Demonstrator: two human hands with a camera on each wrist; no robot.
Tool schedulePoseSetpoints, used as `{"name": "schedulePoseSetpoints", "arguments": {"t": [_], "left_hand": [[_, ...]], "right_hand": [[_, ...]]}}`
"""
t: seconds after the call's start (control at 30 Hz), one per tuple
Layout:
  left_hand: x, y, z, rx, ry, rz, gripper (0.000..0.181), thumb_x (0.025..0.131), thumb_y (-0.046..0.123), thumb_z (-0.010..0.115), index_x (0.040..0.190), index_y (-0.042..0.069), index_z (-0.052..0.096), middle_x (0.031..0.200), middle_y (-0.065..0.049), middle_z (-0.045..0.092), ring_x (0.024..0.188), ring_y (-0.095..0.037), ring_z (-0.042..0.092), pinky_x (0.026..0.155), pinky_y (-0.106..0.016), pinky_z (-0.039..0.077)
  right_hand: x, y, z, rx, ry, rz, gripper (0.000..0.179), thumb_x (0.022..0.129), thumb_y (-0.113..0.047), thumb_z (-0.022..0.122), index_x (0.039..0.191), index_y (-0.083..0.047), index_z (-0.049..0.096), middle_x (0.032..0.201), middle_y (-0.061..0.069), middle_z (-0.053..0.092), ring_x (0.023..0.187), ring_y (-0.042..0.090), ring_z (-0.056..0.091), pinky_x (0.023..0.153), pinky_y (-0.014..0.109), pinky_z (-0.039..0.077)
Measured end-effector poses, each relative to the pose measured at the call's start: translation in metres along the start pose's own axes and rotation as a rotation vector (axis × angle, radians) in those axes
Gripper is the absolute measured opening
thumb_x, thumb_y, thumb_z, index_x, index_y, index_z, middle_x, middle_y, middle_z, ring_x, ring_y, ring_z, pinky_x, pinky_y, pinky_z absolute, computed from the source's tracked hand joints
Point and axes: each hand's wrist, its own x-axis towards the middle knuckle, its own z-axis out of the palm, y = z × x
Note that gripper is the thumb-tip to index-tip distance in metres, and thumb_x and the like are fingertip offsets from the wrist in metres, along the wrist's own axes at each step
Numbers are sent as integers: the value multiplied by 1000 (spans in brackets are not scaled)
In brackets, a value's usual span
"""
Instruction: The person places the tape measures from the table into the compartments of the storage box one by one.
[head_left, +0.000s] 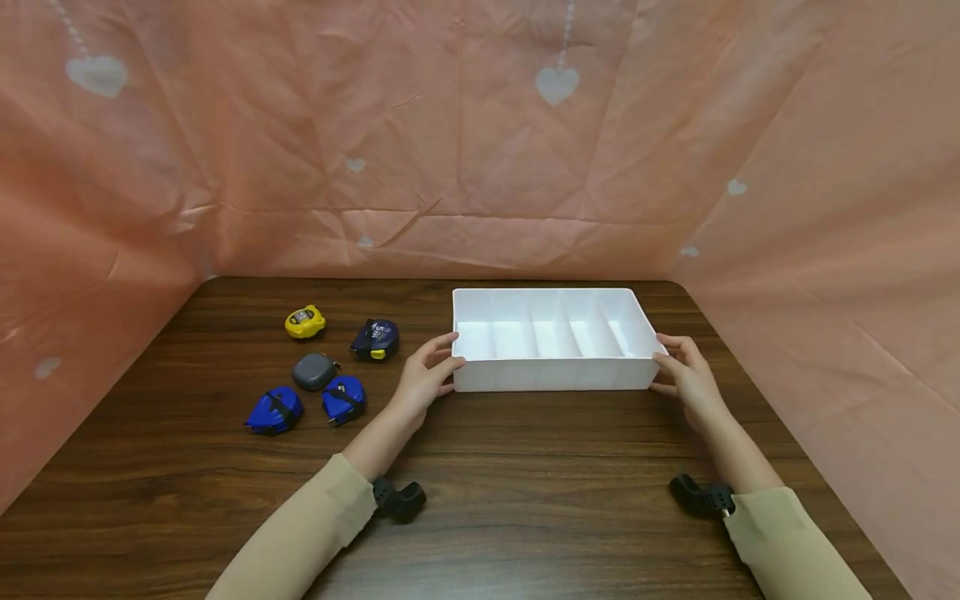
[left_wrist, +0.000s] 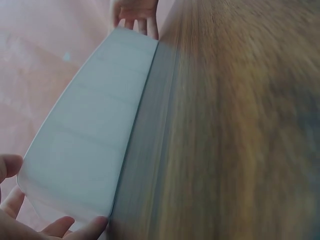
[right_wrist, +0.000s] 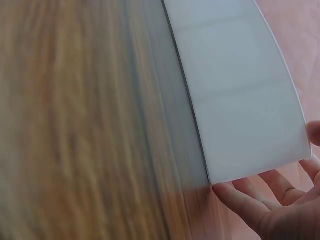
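Observation:
A white plastic organizer box (head_left: 553,375) with a row of open compartments sits on the wooden table. At its left end my left hand (head_left: 422,377) grips the corner, thumb at the rim and fingers along the end wall. My right hand (head_left: 692,383) holds the right end in the same way. In the left wrist view, the fingertips (left_wrist: 92,227) reach the bottom edge of the box, close over the table. The right wrist view shows the other hand's fingers (right_wrist: 240,202) spread against the end wall, low by the table.
Left of the box lie several tape measures: a yellow one (head_left: 304,323), a dark navy one (head_left: 381,335), a grey one (head_left: 314,372) and two blue ones, one nearer the left (head_left: 270,411) and one beside it (head_left: 347,398). Pink cloth (head_left: 465,150) hangs around the table.

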Motion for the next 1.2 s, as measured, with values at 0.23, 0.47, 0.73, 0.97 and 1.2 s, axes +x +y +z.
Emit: {"name": "schedulePoseSetpoints", "arguments": {"t": [0.23,0.47,0.73,0.97,1.2], "left_hand": [[-2,1,-10,-5,-12,-14,47,89,16,68,134,17,56,129,-18,51,112,-31,54,87,-47,48],[-7,0,-17,-5,-11,-14,46,90,14,67,134,16,56,127,-18,52,110,-31,56,84,-45,50],[-15,2,-27,22,-11,-16,45,90,16,67,134,18,55,128,-17,51,110,-30,57,84,-45,50],[-24,3,-34,28,-8,-32,47,92,14,65,136,16,52,130,-19,49,110,-33,56,86,-47,49],[-31,1,-40,39,-13,-41,46,92,16,65,136,18,52,131,-18,50,112,-32,55,88,-47,48]], "right_hand": [[-4,1,3,40,-37,-7,26,101,-21,48,126,-12,46,112,11,43,89,9,59,71,32,54],[-7,1,5,62,-66,-10,25,101,-19,49,125,-12,47,112,12,43,89,9,60,72,33,54],[-11,0,8,107,-111,5,20,101,-19,48,121,-16,48,114,11,44,91,8,60,74,34,54],[-15,-2,12,126,-157,6,23,101,-18,48,123,-13,46,117,11,43,94,11,60,75,36,54],[-19,-3,15,119,-180,6,25,102,-18,46,126,-9,44,125,15,39,95,11,59,77,37,53]]}}
